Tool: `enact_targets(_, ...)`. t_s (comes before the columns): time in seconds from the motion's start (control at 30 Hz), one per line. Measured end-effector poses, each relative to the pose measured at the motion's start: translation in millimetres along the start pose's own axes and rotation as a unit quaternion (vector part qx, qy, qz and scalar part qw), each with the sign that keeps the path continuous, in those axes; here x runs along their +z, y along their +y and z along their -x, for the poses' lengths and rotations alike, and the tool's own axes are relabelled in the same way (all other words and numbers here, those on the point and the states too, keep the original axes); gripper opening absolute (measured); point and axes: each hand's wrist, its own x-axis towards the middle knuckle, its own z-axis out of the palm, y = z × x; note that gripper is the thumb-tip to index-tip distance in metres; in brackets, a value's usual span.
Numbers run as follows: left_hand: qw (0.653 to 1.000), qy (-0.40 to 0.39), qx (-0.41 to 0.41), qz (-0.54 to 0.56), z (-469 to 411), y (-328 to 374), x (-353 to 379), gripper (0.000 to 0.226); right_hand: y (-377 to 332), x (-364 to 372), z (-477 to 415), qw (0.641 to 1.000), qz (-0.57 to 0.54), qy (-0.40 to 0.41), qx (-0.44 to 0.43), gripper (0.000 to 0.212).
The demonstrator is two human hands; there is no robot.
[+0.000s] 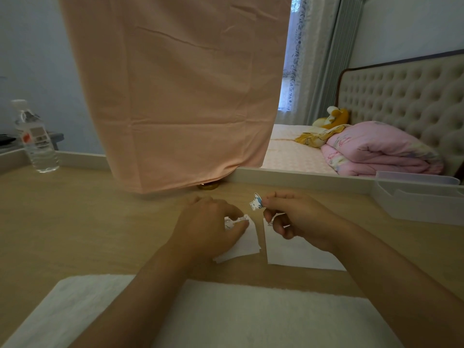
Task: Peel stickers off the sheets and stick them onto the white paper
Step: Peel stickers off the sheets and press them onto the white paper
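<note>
Peach cloth (175, 91) hangs well behind the paper (288, 254), and its lower edge reaches the wooden desk (75, 222) on which the paper lies. A white mat (226, 315) lies on the near side of the paper, close to the person. A clear tray (421, 202) stands to the right of the paper and a little behind it. A bottle (35, 139) stands far to the left of it.

The sheets (247, 243), a small pile, lie just left of the paper, and a narrow strip of desk shows between them. The left hand (208, 227) rests on the sheets, and its curled fingers grip their far edge. The right hand (301, 217) hovers over the far left corner of the paper. Its thumb and forefinger pinch a sticker (255, 202), which is up in the air and free of the sheets; the other fingers are curled under.

Peeling seems done for this sticker, so the sticking step is in hand. The next move probably calls for lowering the sticker flat onto a bare part of the paper and pressing it down without a fold.
</note>
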Motion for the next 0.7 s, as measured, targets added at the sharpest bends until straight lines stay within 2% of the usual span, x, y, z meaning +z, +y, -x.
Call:
enact_targets(0.07,0.981,0.004,-0.067,0.182,1.5,8.6,5.2,0.015,1.0,1.4,-1.3,1.0,-0.029,-0.003,-0.005,0.017)
enact_targets(0.13,0.929,0.011,-0.123,0.348,3.7,19.9,9.7,0.012,1.8,3.1,-1.7,0.999,-0.045,-0.008,-0.009,0.016)
enact_targets(0.23,0.883,0.025,-0.153,0.443,4.8,30.0,10.6,0.015,2.4,5.5,-1.1,0.999,-0.041,-0.008,-0.018,0.018)
enact_targets(0.33,0.854,0.035,-0.188,0.483,3.5,31.0,10.2,0.015,1.6,7.1,-0.2,1.0,-0.012,0.01,-0.027,0.019)
enact_targets(0.43,0.861,0.04,-0.198,0.466,4.0,30.4,10.0,0.017,2.2,8.0,0.6,0.996,0.057,0.038,-0.054,0.018)
enact_targets(0.57,0.897,0.057,-0.176,0.403,5.0,26.7,8.4,0.022,3.4,5.8,-0.6,0.97,0.194,0.072,-0.126,0.019)
enact_targets(0.7,0.932,0.018,-0.119,0.343,6.8,25.3,0.4,0.021,-1.8,-0.3,0.6,0.973,0.163,0.082,-0.143,0.017)
